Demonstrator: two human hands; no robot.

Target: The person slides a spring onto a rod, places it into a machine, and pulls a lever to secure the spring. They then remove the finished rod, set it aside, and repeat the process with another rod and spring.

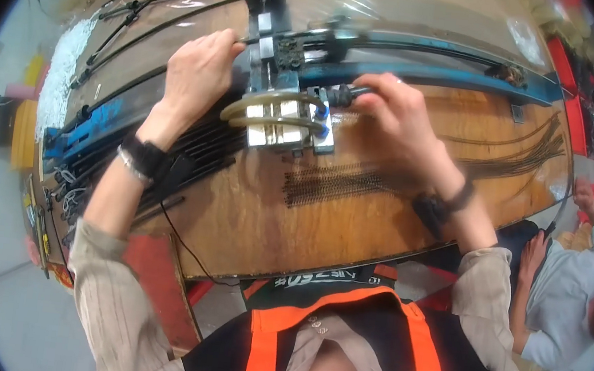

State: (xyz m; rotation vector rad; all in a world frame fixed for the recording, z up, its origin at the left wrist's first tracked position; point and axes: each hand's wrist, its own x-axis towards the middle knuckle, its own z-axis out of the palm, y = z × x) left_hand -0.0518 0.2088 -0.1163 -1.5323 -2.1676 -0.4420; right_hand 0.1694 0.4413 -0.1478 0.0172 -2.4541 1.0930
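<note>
A metal fixture (pixel 264 135) with blocks, a slide and two curved yellowish air hoses (pixel 274 98) stands on the wooden table in front of me. At its left side, my left hand (pixel 201 72) is closed, thumb and fingers pressed together near the slide; whatever they hold is hidden. To the right of the fixture, my right hand (pixel 401 117) pinches a short black cylindrical piece (pixel 342 95) that meets the fixture's right block. My right hand is slightly smeared by motion. A blue rail (pixel 426 76) runs behind both hands.
Thin brown cables (pixel 512 162) fan out on the wooden table (pixel 226 232), their coiled ends (pixel 326 185) near its middle. Black cables (pixel 201 160) lie at the left, with others behind. Red bins (pixel 575 114) line the right edge, where another person (pixel 571 283) sits.
</note>
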